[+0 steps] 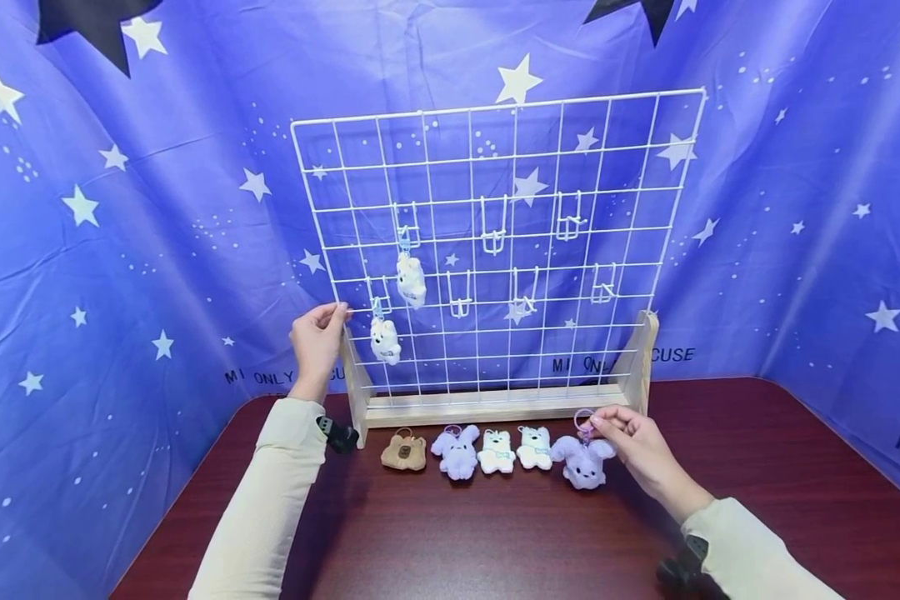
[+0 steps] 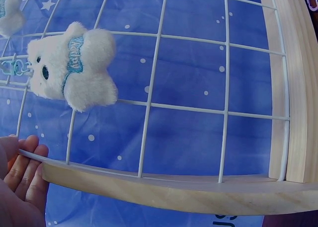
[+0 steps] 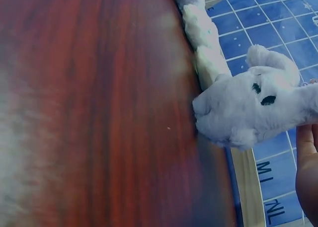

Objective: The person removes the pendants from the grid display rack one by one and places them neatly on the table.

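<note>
1. The bunny (image 1: 584,472) sits at five o'clock from the grid's (image 1: 473,238) middle; I cannot tell whether it touches the table (image 1: 495,542).
2. My right hand (image 1: 640,446) comes in from its two-to-three o'clock, thumb and fingers narrowed in a pinch on the purple ring (image 1: 577,414).
3. Towards the bunny's nine o'clock lie two bears (image 1: 497,454), a second bunny (image 1: 458,454) and a brown plush (image 1: 403,453).
4. My left hand (image 1: 319,342) pinches the grid's edge between eight and nine o'clock.
5. Two hanging bears (image 1: 385,342) are just inside there, with five more hooks (image 1: 501,238) towards their three o'clock.
6. The wooden stand (image 1: 495,408) is at the grid's six.
</note>
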`<state>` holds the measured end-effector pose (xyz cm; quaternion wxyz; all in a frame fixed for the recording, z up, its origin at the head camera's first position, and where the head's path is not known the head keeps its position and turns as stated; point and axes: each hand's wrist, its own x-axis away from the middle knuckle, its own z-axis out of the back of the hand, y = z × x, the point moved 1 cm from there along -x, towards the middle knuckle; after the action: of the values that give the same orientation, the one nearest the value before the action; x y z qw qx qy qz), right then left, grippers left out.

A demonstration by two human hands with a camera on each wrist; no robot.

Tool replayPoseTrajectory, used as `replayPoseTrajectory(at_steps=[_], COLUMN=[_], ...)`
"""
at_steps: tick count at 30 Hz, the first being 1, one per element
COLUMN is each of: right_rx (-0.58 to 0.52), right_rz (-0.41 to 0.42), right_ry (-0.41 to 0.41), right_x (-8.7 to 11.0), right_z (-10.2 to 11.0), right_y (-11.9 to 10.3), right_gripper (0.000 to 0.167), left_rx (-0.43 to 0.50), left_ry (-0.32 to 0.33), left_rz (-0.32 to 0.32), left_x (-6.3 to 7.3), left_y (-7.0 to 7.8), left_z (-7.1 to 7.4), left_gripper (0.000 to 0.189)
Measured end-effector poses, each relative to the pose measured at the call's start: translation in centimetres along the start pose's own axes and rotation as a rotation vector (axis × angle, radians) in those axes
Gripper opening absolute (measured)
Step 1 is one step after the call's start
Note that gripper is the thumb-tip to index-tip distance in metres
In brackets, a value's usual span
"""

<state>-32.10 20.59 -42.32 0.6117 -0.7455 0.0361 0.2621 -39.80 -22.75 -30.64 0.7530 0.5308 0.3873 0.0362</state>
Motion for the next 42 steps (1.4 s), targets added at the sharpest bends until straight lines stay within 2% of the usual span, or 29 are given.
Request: replayPoseTrajectory(at_steps=[8, 16, 21, 34, 42], right_rx=[0.028, 0.176, 0.228, 0.265, 0.247], right_rz=[-0.036, -0.084, -0.100, -0.137, -0.148], right_ry=[0.046, 0.141, 0.178, 0.241, 0.274], right_x=[-1.5, -2.6, -3.3, -4.5, -4.8], right_z=[0.6, 1.2, 1.3, 1.3, 1.9], right_y=[0.9, 1.9, 2.5, 3.4, 4.2], right_gripper=[0.019, 0.011, 0.006, 0.007, 0.006], left_rx=[0.014, 0.030, 0.028, 0.053, 0.042], left_ry=[-0.009, -0.002, -0.002, -0.001, -0.001], left_rz=[0.016, 0.004, 0.009, -0.010, -0.010], left_x=[-0.1, -0.2, -0.1, 0.0, 0.1], left_y=[-0.2, -0.2, -0.2, 0.1, 0.3], left_z=[-0.1, -0.1, -0.1, 0.0, 0.0], left_gripper=[0.022, 0.021, 0.021, 0.022, 0.022])
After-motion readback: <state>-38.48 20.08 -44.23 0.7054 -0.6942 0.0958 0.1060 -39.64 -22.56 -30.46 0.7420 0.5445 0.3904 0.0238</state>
